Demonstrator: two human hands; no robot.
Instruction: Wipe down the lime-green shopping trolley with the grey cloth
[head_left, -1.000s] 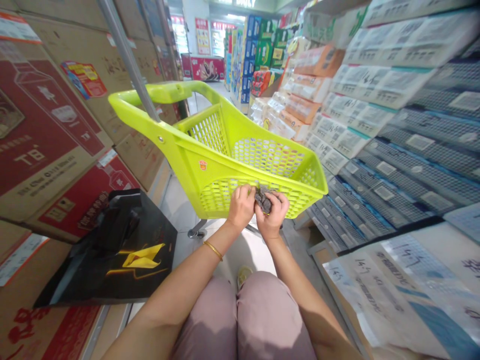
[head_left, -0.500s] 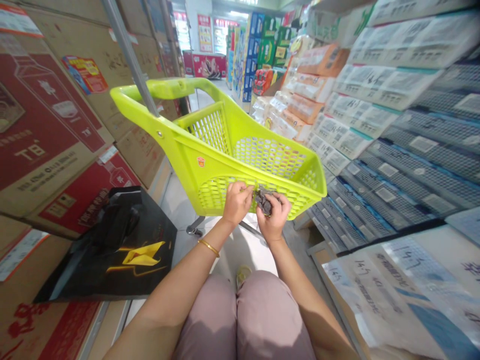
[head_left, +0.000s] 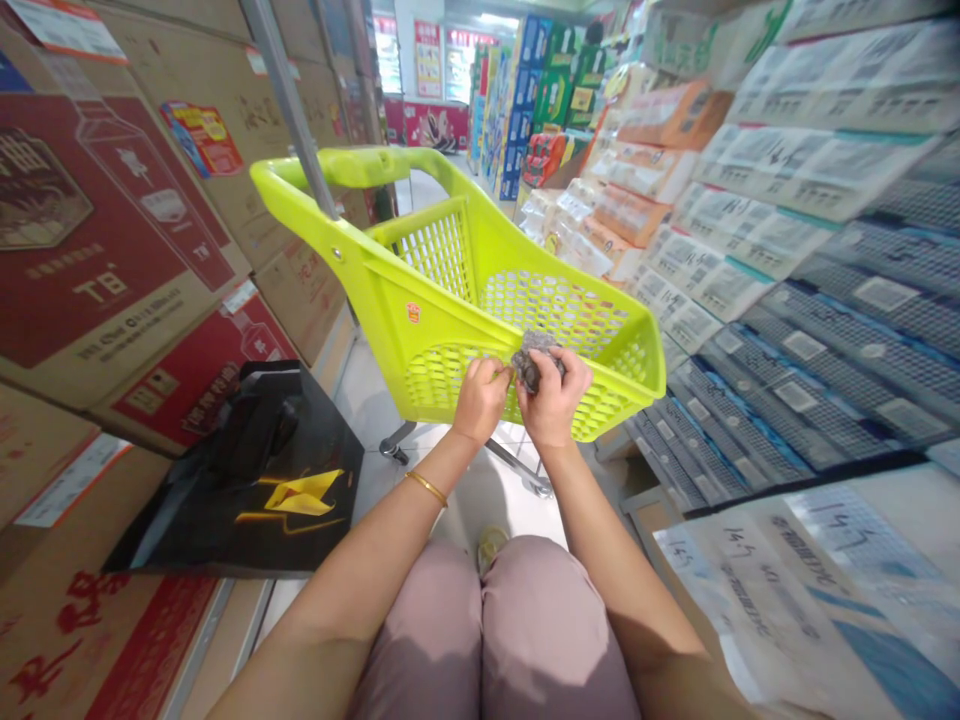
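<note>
A lime-green plastic shopping cart [head_left: 379,300] with perforated basket sides stands in front of me, its near side facing my hands. In my right hand [head_left: 559,405] is a crumpled grey cloth [head_left: 536,347], bunched between curled fingers at the upper edge of the cart's near side. Close by on the left, my left hand [head_left: 478,400] is closed, thumb and fingertips pinched together beside the cloth. Whatever lies between those left fingertips is too small to make out. A gold bracelet circles my left wrist.
Cardboard cartons [head_left: 112,230] are stacked along the left, with a black bag [head_left: 247,480] before them. Packaged goods [head_left: 810,350] are piled on the right, a white printed package [head_left: 795,590] nearest. A grey metal pole [head_left: 289,100] rises across the cart's handle end.
My right hand and the grey cloth have moved slightly up toward the basket's rim, and more of the cloth shows. The left hand stays pinched beside it. The view has shifted a little.
</note>
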